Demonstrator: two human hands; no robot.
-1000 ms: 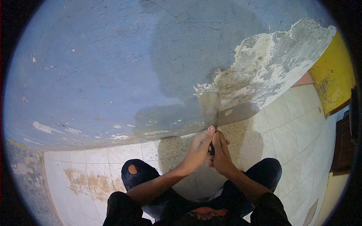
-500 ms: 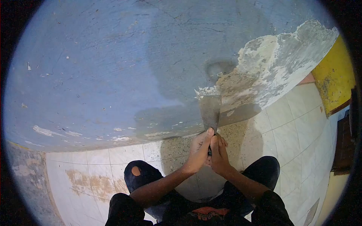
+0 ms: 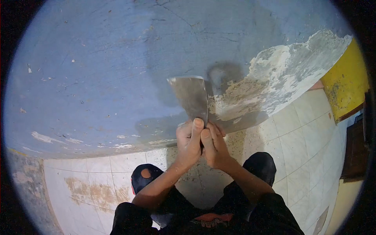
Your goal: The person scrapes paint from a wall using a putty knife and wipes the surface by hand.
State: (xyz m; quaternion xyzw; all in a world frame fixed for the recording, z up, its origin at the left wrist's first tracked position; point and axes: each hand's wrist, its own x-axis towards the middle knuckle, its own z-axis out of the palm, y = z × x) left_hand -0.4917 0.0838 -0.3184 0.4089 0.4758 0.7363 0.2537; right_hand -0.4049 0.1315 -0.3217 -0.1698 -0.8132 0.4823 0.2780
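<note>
Both of my hands grip one paint scraper [image 3: 192, 96] with a wide metal blade and a dark handle. My left hand [image 3: 188, 143] is wrapped round the handle, its thumb lying at the base of the blade. Close beside it, my right hand [image 3: 214, 145] is closed round the same handle, thumb pointing up. The blade's wide edge points up and a little left, overlapping the blue painted wall [image 3: 98, 78] in this view. Right of the blade lies a patch of bared plaster [image 3: 274, 74] with ragged paint edges. The palms hide most of the handle.
White floor tiles [image 3: 98, 164] run along the foot of the wall, sprinkled with paint crumbs below the hands. My bent knees [image 3: 260, 166] flank my arms. A yellow wall section [image 3: 344, 82] and dark wooden furniture [image 3: 356, 149] stand at the right.
Both hands and the scraper have moved up and left. The blade has left the edge of the bared patch and now looks larger, nearer the camera, and tilted left.
</note>
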